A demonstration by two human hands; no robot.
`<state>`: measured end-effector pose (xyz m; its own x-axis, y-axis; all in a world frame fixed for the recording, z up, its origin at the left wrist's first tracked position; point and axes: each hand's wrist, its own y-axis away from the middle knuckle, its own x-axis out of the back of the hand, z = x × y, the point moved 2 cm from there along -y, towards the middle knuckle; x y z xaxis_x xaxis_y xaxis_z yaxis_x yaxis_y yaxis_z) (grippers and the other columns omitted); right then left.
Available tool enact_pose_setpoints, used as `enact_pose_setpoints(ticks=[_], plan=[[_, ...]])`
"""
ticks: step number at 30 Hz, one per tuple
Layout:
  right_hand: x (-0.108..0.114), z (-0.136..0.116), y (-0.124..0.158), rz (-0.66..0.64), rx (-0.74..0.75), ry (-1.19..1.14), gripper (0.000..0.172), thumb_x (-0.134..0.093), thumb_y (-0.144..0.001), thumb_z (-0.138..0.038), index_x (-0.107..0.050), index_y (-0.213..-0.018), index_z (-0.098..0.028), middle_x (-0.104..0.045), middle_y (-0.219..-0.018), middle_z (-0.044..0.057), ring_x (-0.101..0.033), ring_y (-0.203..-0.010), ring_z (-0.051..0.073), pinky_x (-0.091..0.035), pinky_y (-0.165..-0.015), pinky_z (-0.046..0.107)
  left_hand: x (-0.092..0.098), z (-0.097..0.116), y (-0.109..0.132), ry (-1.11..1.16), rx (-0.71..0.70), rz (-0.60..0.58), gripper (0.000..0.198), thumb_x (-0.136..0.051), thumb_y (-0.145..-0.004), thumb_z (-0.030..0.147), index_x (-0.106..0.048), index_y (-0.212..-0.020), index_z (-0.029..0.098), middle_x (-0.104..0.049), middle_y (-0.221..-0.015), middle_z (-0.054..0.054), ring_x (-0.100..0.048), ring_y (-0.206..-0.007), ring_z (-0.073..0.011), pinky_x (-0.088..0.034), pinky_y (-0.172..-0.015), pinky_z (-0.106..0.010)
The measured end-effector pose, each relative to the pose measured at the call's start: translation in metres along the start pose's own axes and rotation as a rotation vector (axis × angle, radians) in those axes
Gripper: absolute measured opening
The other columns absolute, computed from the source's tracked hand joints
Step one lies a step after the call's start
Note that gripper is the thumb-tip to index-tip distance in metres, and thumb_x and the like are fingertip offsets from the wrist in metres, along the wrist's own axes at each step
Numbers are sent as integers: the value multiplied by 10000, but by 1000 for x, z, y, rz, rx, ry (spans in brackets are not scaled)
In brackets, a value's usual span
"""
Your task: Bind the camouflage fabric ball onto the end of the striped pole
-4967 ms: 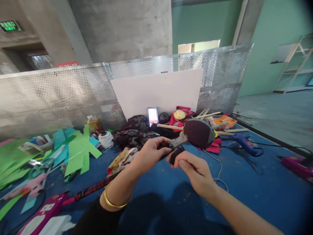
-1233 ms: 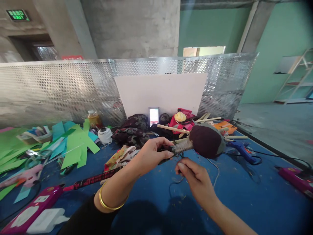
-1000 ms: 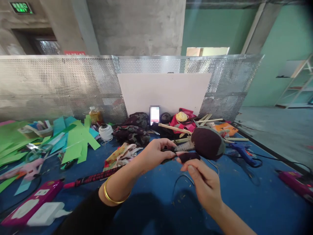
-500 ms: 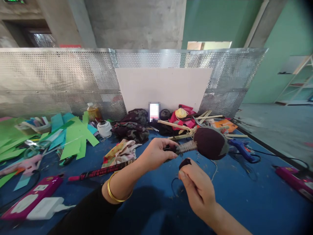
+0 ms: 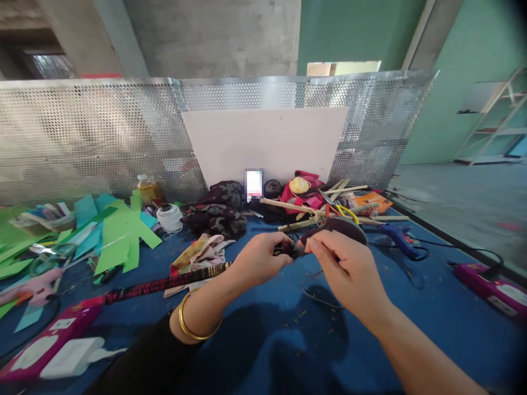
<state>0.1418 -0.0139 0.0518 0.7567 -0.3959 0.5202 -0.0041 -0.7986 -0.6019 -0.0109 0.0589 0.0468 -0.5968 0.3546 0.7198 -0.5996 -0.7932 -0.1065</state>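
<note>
My left hand is closed around the thin end of a padded stick with a round, dark cloth-covered head. My right hand pinches a dark cloth strip against the stick's neck, close to the left fingertips. Most of the head and neck is hidden behind my right hand. A loose thread hangs below. Beside my left forearm lies a stick wrapped in red and black, near folded patterned cloth.
Green paper strips, a white thread spool and a pink glue gun lie left. Dark camouflage cloth and a lit phone are at the back. A blue glue gun and purple power strip sit right.
My right hand has moved up and left with the cloth strip, onto the stick's neck. It now covers much of the round head. The view has shifted slightly.
</note>
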Motion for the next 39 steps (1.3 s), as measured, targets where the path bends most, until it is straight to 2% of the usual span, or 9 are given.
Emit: enact_pose_setpoints(ticks=[5,12,17,21,25,30,33,36,39], plan=[[4,1,-15,-41,18,227,272,-412,-911,-253,-549,-684,-194,-536,-602,-2,-478,-579,131,-322,-567,246,-2,-1,1,-93,12,8,266,-605,-684,222,-688,-936,209,-699,-903,-16,-604,-838,-194,-457,-735,-269],[-4,10,-30,-53,-12,457,244,-429,-888,-245,-545,-681,-187,-606,-669,20,-509,-609,148,-274,-552,255,-6,5,4,-289,-17,32,258,-578,-724,224,-673,-962,254,-709,-907,-6,-635,-855,-205,-464,-738,-272],[-10,19,-40,-161,-97,566,241,-459,-881,-244,-548,-664,-189,-618,-654,19,-527,-613,156,-233,-534,265,-11,8,6,-477,-121,-3,274,-528,-781,200,-618,-1034,253,-708,-954,-10,-652,-891,-224,-464,-722,-283],[-13,26,-45,-262,-173,622,238,-448,-876,-234,-593,-692,-190,-643,-678,38,-559,-644,181,-212,-527,279,-16,10,8,-663,-179,-1,327,-499,-813,193,-530,-1138,215,-700,-897,-46,-659,-813,-250,-458,-632,-297],[-17,32,-45,-276,-189,588,234,-463,-865,-233,-596,-679,-184,-646,-703,46,-557,-654,175,-222,-525,279,-20,11,7,-736,-243,-16,327,-475,-846,202,-490,-1173,204,-689,-873,-50,-654,-794,-249,-463,-623,-307],[-14,32,-40,-289,-174,456,248,-479,-868,-250,-565,-645,-184,-616,-650,11,-540,-628,141,-290,-533,257,-19,6,4,-693,-246,-19,223,-487,-837,172,-573,-1036,223,-695,-935,-23,-652,-861,-221,-478,-701,-297],[7,29,-29,-310,-235,43,311,-451,-894,-315,-540,-626,-182,-592,-599,-4,-545,-587,120,-373,-554,230,-13,0,2,-645,-189,31,269,-535,-811,180,-594,-1061,261,-705,-970,-1,-655,-886,-206,-476,-722,-279],[37,38,-16,-300,-426,-389,306,-498,-867,-391,-567,-663,-174,-577,-546,-1,-523,-454,101,-382,-462,213,-3,-3,1,-586,-108,79,293,-564,-792,200,-621,-1064,292,-713,-988,15,-658,-902,-207,-470,-718,-270],[63,64,-13,-112,-512,-543,267,-612,-782,-412,-591,-683,-165,-616,-630,13,-409,-332,44,-261,-341,192,8,-2,1,-505,-72,84,314,-573,-768,190,-644,-1057,290,-716,-976,15,-654,-883,-200,-455,-712,-262]])
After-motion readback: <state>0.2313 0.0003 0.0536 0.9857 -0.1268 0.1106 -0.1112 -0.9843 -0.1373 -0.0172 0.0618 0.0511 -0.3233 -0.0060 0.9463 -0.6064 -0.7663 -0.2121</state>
